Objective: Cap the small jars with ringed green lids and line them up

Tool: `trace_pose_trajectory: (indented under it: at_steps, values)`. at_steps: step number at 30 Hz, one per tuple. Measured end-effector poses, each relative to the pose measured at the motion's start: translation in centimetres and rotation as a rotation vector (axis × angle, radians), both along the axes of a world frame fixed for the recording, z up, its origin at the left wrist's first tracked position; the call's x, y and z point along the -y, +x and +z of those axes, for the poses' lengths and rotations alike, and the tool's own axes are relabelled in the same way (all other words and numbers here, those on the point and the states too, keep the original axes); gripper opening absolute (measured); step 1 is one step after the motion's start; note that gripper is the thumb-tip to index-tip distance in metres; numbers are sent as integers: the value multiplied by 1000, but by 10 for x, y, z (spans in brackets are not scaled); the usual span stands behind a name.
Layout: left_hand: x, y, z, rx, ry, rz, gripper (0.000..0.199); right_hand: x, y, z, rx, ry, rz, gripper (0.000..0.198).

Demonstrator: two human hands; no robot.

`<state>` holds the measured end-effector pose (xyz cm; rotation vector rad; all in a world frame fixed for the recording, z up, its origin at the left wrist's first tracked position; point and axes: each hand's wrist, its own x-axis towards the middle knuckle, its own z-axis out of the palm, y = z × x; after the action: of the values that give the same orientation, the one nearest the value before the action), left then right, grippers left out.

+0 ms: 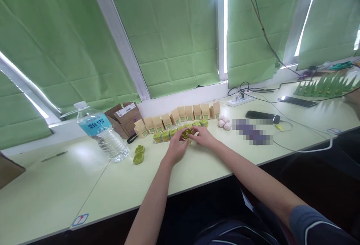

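Over the middle of the table my left hand [178, 145] and my right hand [203, 137] meet around a small green flower-shaped cup [186, 134]. The fingers of both are closed on its sides. A small yellowish piece shows just below it, too small to name. Behind my hands stands a row of small clear boxes with green tops [165, 136], partly hidden by my fingers. Two similar green cups [138, 158] sit left of my left hand. Several small pale pink round things [224, 122] lie clustered to the right of my right hand.
Small brown paper bags [182, 114] line the back. To the left stand a large water bottle [105, 136], a cardboard box [128, 121] and a pen [54, 156]. Rightward are a black phone [261, 117], a power strip [241, 99], cables and green spiky pieces [323, 87].
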<state>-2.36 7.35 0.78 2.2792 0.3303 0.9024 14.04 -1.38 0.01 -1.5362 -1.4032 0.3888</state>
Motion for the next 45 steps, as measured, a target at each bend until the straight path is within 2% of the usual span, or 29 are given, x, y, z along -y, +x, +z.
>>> trace_pose_trajectory:
  at_steps: [5, 9, 19, 29, 45]
  values:
    - [-2, 1, 0, -24, -83, 43, 37, 0, -1, -1, 46, 11, -5, 27]
    - [-7, 4, -3, -29, -64, 91, 32, 0, -3, 0, 100, 14, -10, 23]
    - [-7, 3, -3, -51, 1, 102, 28, -4, -1, -4, 173, 18, -25, 14]
    - [-8, 4, -4, -73, 2, 143, 25, -1, -3, -1, 168, 8, -11, 8]
    - [-6, 4, -3, -94, -17, 108, 19, 0, -4, 0, 213, -24, -9, 7]
